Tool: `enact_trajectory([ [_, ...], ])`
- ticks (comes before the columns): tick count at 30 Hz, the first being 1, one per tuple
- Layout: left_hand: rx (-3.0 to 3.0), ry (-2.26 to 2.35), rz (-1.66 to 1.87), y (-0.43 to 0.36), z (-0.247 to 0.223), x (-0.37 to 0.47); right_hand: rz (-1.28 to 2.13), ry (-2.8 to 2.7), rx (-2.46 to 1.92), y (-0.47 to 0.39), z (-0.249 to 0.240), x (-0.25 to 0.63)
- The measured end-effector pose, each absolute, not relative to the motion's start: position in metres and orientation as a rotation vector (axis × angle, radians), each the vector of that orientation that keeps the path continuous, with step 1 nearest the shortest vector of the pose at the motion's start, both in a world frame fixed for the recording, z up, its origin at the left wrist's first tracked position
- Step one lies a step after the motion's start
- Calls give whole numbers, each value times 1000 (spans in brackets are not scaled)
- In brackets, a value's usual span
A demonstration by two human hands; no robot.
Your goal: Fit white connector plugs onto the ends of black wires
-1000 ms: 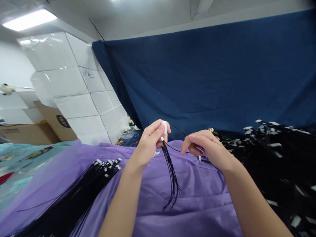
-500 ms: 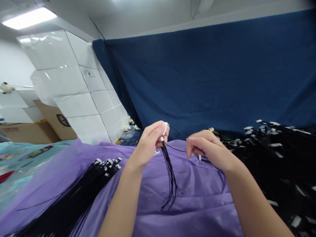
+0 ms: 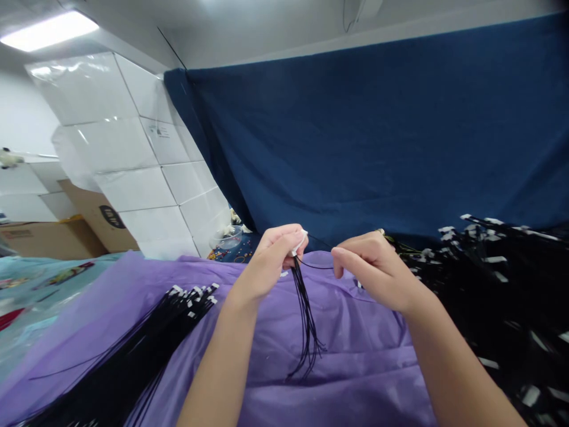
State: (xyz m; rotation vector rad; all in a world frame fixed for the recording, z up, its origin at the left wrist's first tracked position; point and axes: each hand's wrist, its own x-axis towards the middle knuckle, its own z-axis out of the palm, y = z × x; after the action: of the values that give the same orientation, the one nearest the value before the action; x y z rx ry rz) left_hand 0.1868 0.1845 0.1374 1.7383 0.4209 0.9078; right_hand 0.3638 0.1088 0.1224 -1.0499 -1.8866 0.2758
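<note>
Pinched in my left hand [image 3: 278,255] is a bundle of thin black cords [image 3: 304,320], gathered at a white tab [image 3: 300,242] by the fingertips. The loose cord ends hang down over purple cloth. My right hand [image 3: 367,261] is closed in a pinch on a single black cord [image 3: 316,267], which curves across the gap to the white tab. A second dark strand runs faintly above it between the hands. The fingertips of the right hand partly hide the cord's end.
Purple cloth [image 3: 355,367] covers the work surface. A thick bundle of white-tipped black cords [image 3: 128,350] lies at left, and a large heap of similar cords [image 3: 480,302] at right. White boxes [image 3: 120,145] are stacked behind, beside a blue curtain [image 3: 377,136].
My left hand has dipped slightly, and the white tab in it has turned and moved a little right. My right hand has shifted slightly left, narrowing the gap.
</note>
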Motion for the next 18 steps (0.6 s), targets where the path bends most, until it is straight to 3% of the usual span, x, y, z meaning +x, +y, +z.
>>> enact_trajectory([
  [18,1790,329,714,177,133,195,326,-1934,-1106,110,119,358],
])
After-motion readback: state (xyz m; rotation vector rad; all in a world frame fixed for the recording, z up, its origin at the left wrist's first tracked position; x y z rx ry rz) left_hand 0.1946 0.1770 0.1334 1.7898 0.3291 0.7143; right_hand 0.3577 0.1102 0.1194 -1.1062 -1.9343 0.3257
